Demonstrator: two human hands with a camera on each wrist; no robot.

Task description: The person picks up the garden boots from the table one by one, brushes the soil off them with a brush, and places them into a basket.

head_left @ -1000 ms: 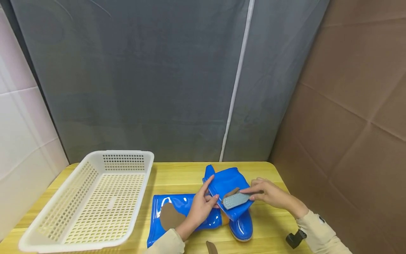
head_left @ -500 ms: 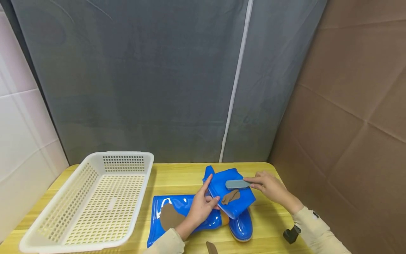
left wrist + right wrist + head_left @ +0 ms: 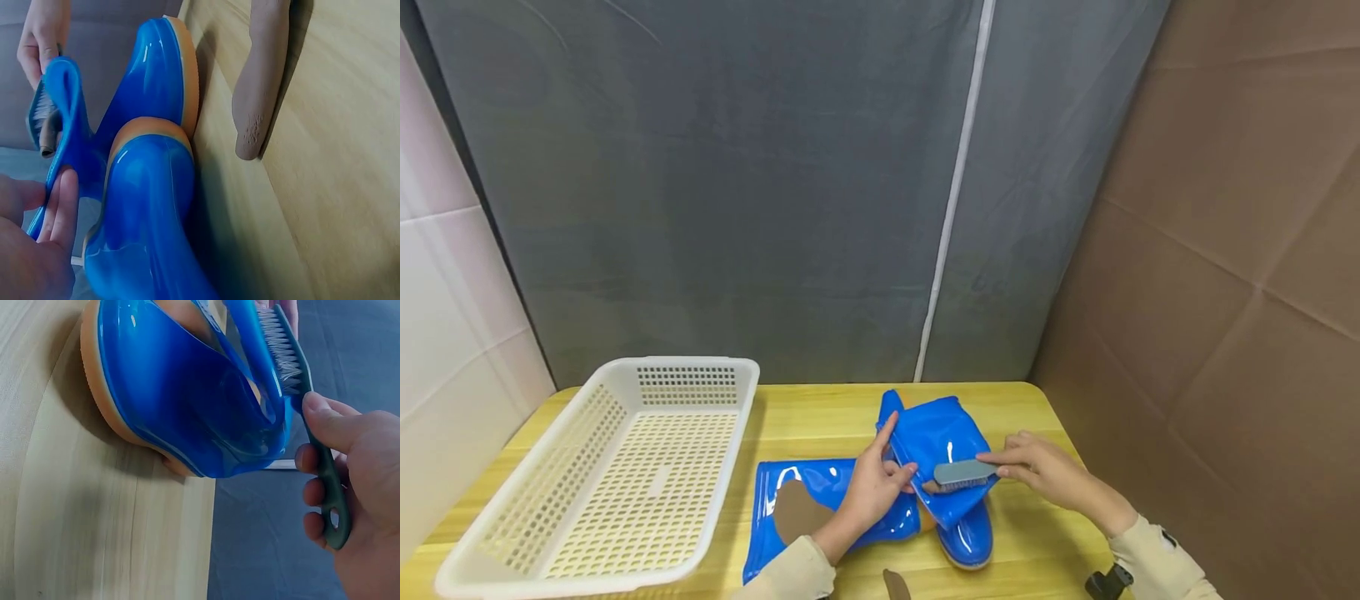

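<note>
Fingers of the right hand (image 3: 1048, 477) curl round the handle of a grey-green brush (image 3: 957, 472), thumb on its neck; the left hand (image 3: 872, 496) pinches the top edge of the tilted boot (image 3: 936, 429), thumb outside the rim.

Behind it all I see a dark grey curtain (image 3: 737, 183), and before that a yellowish wooden table (image 3: 820, 421). On its left side sits a white perforated basket (image 3: 580, 583), well apart from the brush. To the right, the lying boot (image 3: 833, 475), glossy blue, stretches flat on the wood, a broad brown patch (image 3: 797, 511) on its shaft. The tilted boot, also blue, rests its foot against it. Bristles down, the brush is on the tilted shaft, where a small brown lump (image 3: 931, 487) pokes out at its tip. Near the front edge of my view lies a brown strip (image 3: 896, 585).
</note>
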